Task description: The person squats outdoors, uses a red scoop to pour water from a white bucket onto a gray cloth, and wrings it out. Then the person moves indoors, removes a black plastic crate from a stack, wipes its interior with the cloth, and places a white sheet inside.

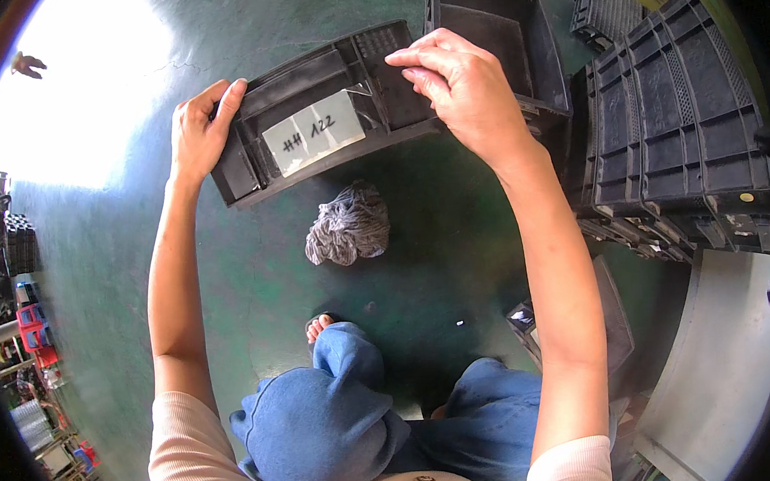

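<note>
A black plastic crate [304, 73] is tilted up on its side, its ribbed wall towards me. My left hand [204, 128] grips its left end, with the thumb over the upper edge. On that wall a pale paper label [315, 132] with handwriting sits under clear film. My right hand [464, 86] is at the crate's right end, thumb and fingers drawn together in a pinch. Whatever lies between those fingertips, if anything, is too small to make out. Below the crate a crumpled grey cloth [349, 223] rests on the floor.
Another black crate [496, 35] stands open just beyond my right hand. Large black crates [674, 135] are stacked at the right, above a grey metal surface [717, 344]. A dark box [610, 315] is beside my right forearm. Shelves with assorted goods [29, 333] line the far left.
</note>
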`<action>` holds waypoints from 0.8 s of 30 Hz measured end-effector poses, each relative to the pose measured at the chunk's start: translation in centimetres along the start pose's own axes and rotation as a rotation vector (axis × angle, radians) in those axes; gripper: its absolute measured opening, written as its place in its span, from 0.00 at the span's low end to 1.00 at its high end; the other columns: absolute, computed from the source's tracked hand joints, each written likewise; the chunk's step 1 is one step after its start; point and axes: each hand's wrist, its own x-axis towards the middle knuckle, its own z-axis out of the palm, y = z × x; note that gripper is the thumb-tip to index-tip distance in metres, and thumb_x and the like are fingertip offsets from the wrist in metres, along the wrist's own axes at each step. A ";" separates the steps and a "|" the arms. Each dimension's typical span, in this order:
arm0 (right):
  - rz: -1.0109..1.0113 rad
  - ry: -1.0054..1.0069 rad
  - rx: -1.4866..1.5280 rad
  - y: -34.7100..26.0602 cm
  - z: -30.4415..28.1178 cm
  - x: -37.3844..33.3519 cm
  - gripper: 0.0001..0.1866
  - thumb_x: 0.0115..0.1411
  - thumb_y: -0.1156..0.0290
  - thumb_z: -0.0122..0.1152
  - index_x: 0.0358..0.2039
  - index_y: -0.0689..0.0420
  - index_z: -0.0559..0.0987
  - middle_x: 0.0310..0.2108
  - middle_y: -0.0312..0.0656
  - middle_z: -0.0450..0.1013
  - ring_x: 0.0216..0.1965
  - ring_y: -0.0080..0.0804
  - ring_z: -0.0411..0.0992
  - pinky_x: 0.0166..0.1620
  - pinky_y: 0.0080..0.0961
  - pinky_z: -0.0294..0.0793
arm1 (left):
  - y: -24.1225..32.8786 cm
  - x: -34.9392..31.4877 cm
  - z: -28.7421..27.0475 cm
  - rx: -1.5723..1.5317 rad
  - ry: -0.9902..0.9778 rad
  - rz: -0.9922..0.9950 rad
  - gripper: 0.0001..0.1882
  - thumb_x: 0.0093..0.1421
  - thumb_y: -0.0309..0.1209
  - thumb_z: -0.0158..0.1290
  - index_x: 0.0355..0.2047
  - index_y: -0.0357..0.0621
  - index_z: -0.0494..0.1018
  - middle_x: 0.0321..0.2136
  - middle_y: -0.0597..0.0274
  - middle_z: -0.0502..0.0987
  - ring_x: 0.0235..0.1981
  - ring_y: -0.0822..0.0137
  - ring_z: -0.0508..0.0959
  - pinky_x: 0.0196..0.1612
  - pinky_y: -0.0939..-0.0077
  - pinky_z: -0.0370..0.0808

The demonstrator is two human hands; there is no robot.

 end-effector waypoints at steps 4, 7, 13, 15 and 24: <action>-0.083 0.035 -0.216 0.6 1.0 -0.4 0.09 0.52 0.73 0.62 0.35 0.52 0.82 0.34 0.36 0.74 0.36 0.35 0.74 0.39 0.30 0.74 | 1.0 0.1 0.5 0.036 -0.012 -0.037 0.23 0.62 0.48 0.49 0.25 0.38 0.73 0.13 0.57 0.63 0.16 0.70 0.61 0.24 0.73 0.63; -0.065 0.072 -0.258 1.2 1.4 -0.7 0.10 0.50 0.73 0.63 0.35 0.51 0.83 0.34 0.34 0.74 0.37 0.34 0.72 0.40 0.28 0.73 | 1.8 0.3 1.0 0.027 0.003 -0.046 0.24 0.61 0.49 0.50 0.24 0.38 0.73 0.12 0.57 0.63 0.15 0.69 0.61 0.23 0.72 0.63; 0.066 0.081 -0.133 2.4 1.2 -1.6 0.09 0.50 0.73 0.64 0.34 0.52 0.82 0.32 0.34 0.73 0.36 0.34 0.71 0.41 0.27 0.71 | 2.9 0.9 2.0 0.054 -0.016 -0.027 0.24 0.59 0.50 0.51 0.23 0.38 0.74 0.11 0.54 0.65 0.14 0.64 0.62 0.23 0.71 0.64; 0.076 0.068 -0.120 2.7 1.0 -1.6 0.09 0.50 0.74 0.63 0.33 0.54 0.82 0.32 0.34 0.73 0.37 0.33 0.71 0.41 0.26 0.70 | 3.1 1.0 2.2 0.054 -0.009 -0.031 0.25 0.59 0.50 0.51 0.23 0.38 0.74 0.12 0.53 0.67 0.14 0.63 0.64 0.24 0.71 0.65; -0.104 -0.092 -0.410 2.5 0.7 0.1 0.03 0.53 0.73 0.58 0.29 0.56 0.75 0.32 0.41 0.71 0.38 0.39 0.73 0.41 0.35 0.74 | 2.8 1.3 2.1 0.076 0.022 0.026 0.25 0.58 0.53 0.50 0.24 0.40 0.76 0.14 0.53 0.72 0.15 0.58 0.71 0.25 0.69 0.68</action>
